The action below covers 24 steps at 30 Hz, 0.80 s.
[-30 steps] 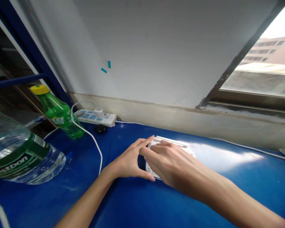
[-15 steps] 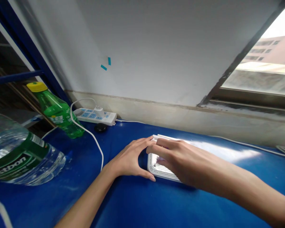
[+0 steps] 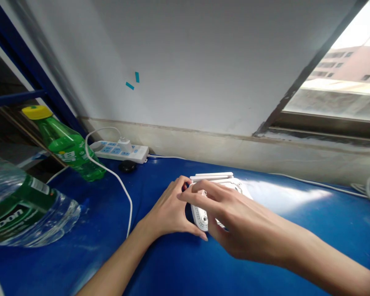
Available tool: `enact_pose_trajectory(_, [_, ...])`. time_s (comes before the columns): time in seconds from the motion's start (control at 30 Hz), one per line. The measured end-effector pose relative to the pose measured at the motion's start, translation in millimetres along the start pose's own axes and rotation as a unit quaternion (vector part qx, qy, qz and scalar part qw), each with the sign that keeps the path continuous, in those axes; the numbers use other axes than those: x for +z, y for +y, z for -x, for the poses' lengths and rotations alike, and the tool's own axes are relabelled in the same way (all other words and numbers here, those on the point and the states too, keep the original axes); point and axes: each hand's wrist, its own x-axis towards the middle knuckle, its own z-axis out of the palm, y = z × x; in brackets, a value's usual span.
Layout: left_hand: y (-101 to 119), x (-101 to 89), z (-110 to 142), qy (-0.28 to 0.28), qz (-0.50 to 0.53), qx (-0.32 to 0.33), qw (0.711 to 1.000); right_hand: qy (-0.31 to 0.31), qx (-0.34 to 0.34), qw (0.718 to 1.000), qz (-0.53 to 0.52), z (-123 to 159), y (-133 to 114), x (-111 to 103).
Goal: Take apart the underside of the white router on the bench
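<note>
A small white router (image 3: pixel 200 216) with folded antennas lies on the blue table (image 3: pixel 296 213), its perforated underside showing. My left hand (image 3: pixel 169 211) grips its left edge, thumb under the near corner and fingers on top. My right hand (image 3: pixel 234 218) covers most of the router from the right, with fingers curled over its top and near side. Together they tilt its near-left edge up off the table. Much of the router is hidden under my right hand.
A white power strip (image 3: pixel 120 151) with a plugged adapter lies at the wall, its white cable (image 3: pixel 123 185) curving across the table. A green soda bottle (image 3: pixel 66 144) and a large clear water bottle (image 3: pixel 21 209) stand at the left. A window (image 3: pixel 342 90) is at the right.
The router has been tipped up at its near-left edge and turned slightly. My right hand slid toward me over it, while my left hand kept its grip on the left edge.
</note>
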Motion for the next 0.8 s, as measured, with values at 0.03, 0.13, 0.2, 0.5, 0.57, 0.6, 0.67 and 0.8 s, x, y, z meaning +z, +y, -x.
enact_pose_trajectory(0.03, [-0.5, 1.7, 0.5, 0.000, -0.004, 0.001, 1.000, -0.002, 0.013, 1.000, 0.008, 0.6, 1.5, 1.2])
enact_pose_trajectory(0.13, [-3.0, 6.1, 1.8, -0.011, -0.007, 0.000, 1.000, -0.010, 0.044, 0.999, 0.027, 3.2, 6.8, 6.3])
enact_pose_trajectory(0.2, [-4.1, 7.0, 2.4, -0.011, 0.008, -0.007, 1.000, -0.011, 0.037, 0.999, 0.017, 6.1, 7.7, 7.4])
enact_pose_trajectory(0.5, [-12.9, -8.7, 1.4, -0.035, 0.063, 0.018, 0.997, -0.005, 0.065, 0.998, -0.010, 5.5, 3.9, 7.3])
enact_pose_trajectory(0.57, [-15.3, -12.7, 0.4, -0.031, 0.070, 0.025, 0.997, -0.004, 0.068, 0.998, -0.018, 5.9, 4.3, 7.3])
enact_pose_trajectory(0.6, [-16.0, -14.5, -0.1, -0.029, 0.074, 0.029, 0.996, 0.003, 0.063, 0.998, -0.030, 6.9, 3.5, 6.2])
enact_pose_trajectory(0.67, [-16.7, -17.8, -0.8, -0.025, 0.076, 0.034, 0.996, 0.018, 0.054, 0.996, -0.061, 9.5, 0.3, 2.8])
enact_pose_trajectory(0.8, [-19.1, -21.8, -0.1, -0.015, 0.075, 0.021, 0.997, 0.020, 0.070, 0.993, -0.088, 11.0, -3.3, 1.8])
